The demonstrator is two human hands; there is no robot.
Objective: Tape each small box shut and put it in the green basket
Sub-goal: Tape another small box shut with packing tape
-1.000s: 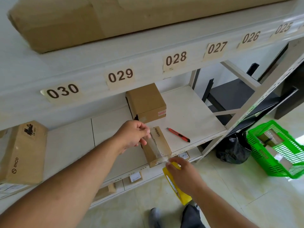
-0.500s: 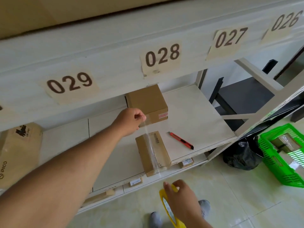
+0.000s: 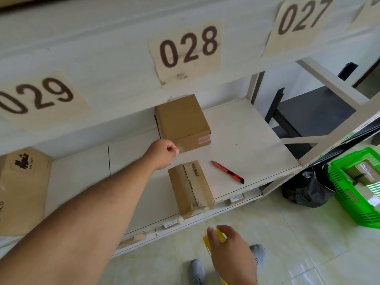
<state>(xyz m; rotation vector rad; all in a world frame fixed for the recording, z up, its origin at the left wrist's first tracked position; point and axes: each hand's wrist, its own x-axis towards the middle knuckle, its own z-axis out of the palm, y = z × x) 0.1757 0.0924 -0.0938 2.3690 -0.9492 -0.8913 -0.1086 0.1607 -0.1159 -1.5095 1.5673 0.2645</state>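
A small brown box [image 3: 191,188] lies near the front edge of the white shelf [image 3: 246,140], with a strip of clear tape running along its top and over its front end. Behind the box, my left hand [image 3: 164,153] pinches a clear tape end at its fingertips. Below the shelf edge, my right hand [image 3: 230,249] grips a yellow tape dispenser [image 3: 213,239], mostly hidden by the hand. The green basket [image 3: 349,202] stands on the floor at the right and holds taped boxes.
A larger brown box [image 3: 183,122] stands behind the small one. To the right of the small box lies a red utility knife [image 3: 227,171]. A black bag [image 3: 306,188] sits on the floor beside the basket. A big carton [image 3: 22,188] fills the shelf's left end.
My left hand has drawn the tape end back past the box's rear. My right hand has dropped with the dispenser below the shelf edge. The view has moved closer.
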